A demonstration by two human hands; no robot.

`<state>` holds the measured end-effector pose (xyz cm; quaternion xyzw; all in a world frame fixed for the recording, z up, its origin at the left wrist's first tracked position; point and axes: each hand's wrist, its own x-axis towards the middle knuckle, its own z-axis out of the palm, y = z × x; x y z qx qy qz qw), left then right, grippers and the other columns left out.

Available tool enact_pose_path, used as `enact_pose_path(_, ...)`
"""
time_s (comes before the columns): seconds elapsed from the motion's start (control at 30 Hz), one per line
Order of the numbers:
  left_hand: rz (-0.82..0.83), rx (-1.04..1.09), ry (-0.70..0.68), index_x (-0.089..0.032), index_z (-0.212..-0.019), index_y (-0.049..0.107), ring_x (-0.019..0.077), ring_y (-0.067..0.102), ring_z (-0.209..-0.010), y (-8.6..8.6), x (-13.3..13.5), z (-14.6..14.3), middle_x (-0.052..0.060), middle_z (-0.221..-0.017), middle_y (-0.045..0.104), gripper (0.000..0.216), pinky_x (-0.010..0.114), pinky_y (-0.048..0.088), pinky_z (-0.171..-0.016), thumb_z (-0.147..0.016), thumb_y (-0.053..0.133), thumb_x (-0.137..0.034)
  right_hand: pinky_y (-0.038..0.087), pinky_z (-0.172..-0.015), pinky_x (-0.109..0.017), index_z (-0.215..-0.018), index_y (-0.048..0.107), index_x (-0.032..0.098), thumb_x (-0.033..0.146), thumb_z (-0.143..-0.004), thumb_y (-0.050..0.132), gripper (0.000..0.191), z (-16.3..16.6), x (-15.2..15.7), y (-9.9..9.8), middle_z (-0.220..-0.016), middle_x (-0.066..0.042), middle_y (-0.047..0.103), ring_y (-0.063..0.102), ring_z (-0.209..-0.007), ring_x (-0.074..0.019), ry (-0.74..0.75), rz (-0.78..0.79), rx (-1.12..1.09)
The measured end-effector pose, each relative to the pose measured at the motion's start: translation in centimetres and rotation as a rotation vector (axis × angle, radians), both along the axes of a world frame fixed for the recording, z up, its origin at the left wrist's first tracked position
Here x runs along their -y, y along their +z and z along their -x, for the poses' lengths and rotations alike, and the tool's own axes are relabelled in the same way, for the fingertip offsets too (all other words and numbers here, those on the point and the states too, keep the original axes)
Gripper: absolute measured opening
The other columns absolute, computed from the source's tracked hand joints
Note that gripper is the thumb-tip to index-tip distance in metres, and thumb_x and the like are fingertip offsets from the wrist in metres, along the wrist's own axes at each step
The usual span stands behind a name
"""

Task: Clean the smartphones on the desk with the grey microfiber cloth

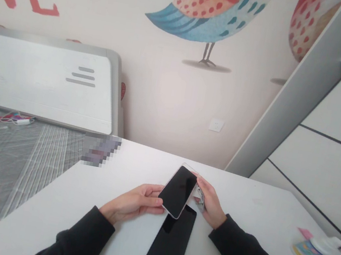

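Note:
A phone [178, 191] with a dark screen and pale edge is held tilted just above the white table [85, 200]. My left hand [132, 203] pinches its lower left corner. My right hand [208, 202] grips its right edge and also holds something small and whitish, crumpled against the palm. A flat black rectangle [169, 244], like a dark glass sheet or second device, lies on the table directly under the phone, between my wrists. Both sleeves are black.
A small bottle with a colourful label [309, 248] lies near the table's right edge. A bed with a grey striped cover [3, 159] and white headboard [43, 79] stands to the left. White cabinet fronts [336, 139] rise on the right. A wall socket [216, 125] sits behind.

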<state>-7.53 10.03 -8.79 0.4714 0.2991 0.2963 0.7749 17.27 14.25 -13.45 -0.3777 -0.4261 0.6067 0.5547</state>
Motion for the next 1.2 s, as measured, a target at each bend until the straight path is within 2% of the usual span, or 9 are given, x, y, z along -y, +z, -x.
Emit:
enact_pose_path(0.13, -0.048, 0.007, 0.007, -0.02, -0.127, 0.073, 0.0199, 0.07, -0.104, 0.1, 0.0, -0.4, 0.009, -0.119, 0.075, 0.064, 0.026, 0.05, -0.093, -0.072, 0.091, -0.048, 0.037, -0.036, -0.017, -0.112, 0.077, 0.02, 0.056, -0.08, 0.081, 0.049, 0.0, 0.0, -0.1, -0.075, -0.001, 0.072, 0.053, -0.049, -0.0089, 0.001, 0.01, 0.005)
enact_pose_path(0.47, -0.024, 0.079, 0.187, -0.014, -0.109, 0.078, 0.0181, 0.073, -0.09, -0.5, -0.1, -0.3, 0.011, -0.106, 0.078, 0.041, 0.025, 0.054, -0.084, -0.082, 0.085, -0.044, 0.053, -0.048, -0.024, -0.111, 0.074, 0.023, 0.059, -0.082, 0.078, 0.046, -0.2, 0.1, 0.1, -0.099, -0.005, 0.079, 0.07, -0.071, -0.0185, 0.065, -0.011, 0.017)
enact_pose_path(0.6, 0.043, 0.2, 0.307, -0.017, -0.116, 0.075, 0.023, 0.073, -0.103, -0.9, -0.1, -0.9, 0.014, -0.124, 0.074, 0.039, 0.032, 0.057, -0.089, -0.094, 0.07, -0.049, 0.062, -0.071, -0.029, -0.114, 0.074, 0.025, 0.057, -0.082, 0.079, 0.045, -0.3, 0.4, 0.3, -0.109, -0.006, 0.078, 0.074, -0.093, -0.0229, 0.134, -0.042, 0.042)
enact_pose_path(0.7, 0.105, 0.256, 0.349, -0.021, -0.13, 0.068, 0.0253, 0.07, -0.113, -0.4, -0.2, -0.9, 0.014, -0.14, 0.066, 0.042, 0.037, 0.06, -0.089, -0.106, 0.048, -0.048, 0.06, -0.092, -0.034, -0.128, 0.069, 0.028, 0.057, -0.08, 0.081, 0.057, -0.3, 0.8, 0.5, -0.129, -0.007, 0.072, 0.07, -0.116, -0.0254, 0.191, -0.068, 0.075)
enact_pose_path(0.9, 0.182, 0.308, 0.398, -0.021, -0.139, 0.063, 0.0247, 0.073, -0.109, 0.3, -0.4, -0.9, 0.013, -0.143, 0.064, 0.047, 0.038, 0.062, -0.086, -0.11, 0.033, -0.044, 0.029, -0.125, -0.044, -0.142, 0.058, 0.032, 0.053, -0.074, 0.088, 0.077, -0.6, 0.9, 0.5, -0.161, -0.001, 0.046, 0.039, -0.15, -0.0255, 0.219, -0.144, 0.138)
enact_pose_path(0.97, 0.193, 0.318, 0.411, -0.019, -0.137, 0.064, 0.0251, 0.072, -0.111, 0.2, -0.4, -1.0, 0.014, -0.143, 0.064, 0.05, 0.038, 0.061, -0.089, -0.11, 0.032, -0.047, 0.029, -0.125, -0.044, -0.142, 0.058, 0.031, 0.051, -0.071, 0.09, 0.08, -0.6, 0.9, 0.6, -0.161, -0.001, 0.044, 0.036, -0.152, -0.0262, 0.224, -0.167, 0.151)
enact_pose_path(1.03, 0.199, 0.324, 0.423, -0.018, -0.136, 0.065, 0.0257, 0.071, -0.113, 0.1, -0.4, -1.1, 0.015, -0.143, 0.063, 0.054, 0.038, 0.06, -0.091, -0.109, 0.031, -0.05, 0.044, -0.115, -0.045, -0.145, 0.054, 0.031, 0.046, -0.069, 0.092, 0.086, -0.5, 1.0, 0.8, -0.155, -0.005, 0.053, 0.046, -0.145, -0.0288, 0.248, -0.17, 0.163)
enact_pose_path(1.1, 0.205, 0.318, 0.43, -0.02, -0.139, 0.062, 0.0259, 0.072, -0.109, 0.1, -0.3, -1.1, 0.015, -0.143, 0.063, 0.052, 0.039, 0.061, -0.089, -0.108, 0.035, -0.051, 0.055, -0.098, -0.041, -0.15, 0.046, 0.03, 0.043, -0.069, 0.093, 0.094, -0.5, 1.1, 0.9, -0.14, -0.008, 0.066, 0.062, -0.129, -0.0297, 0.286, -0.158, 0.171)
enact_pose_path(1.2, 0.202, 0.304, 0.45, -0.029, -0.148, 0.053, 0.0237, 0.076, -0.097, 0.3, -0.3, -1.1, 0.012, -0.137, 0.066, 0.047, 0.038, 0.064, -0.08, -0.107, 0.04, -0.048, 0.057, -0.077, -0.032, -0.152, 0.035, 0.026, 0.041, -0.072, 0.091, 0.1, -0.4, 1.2, 1.0, -0.11, -0.008, 0.078, 0.074, -0.098, -0.0248, 0.344, -0.133, 0.183)
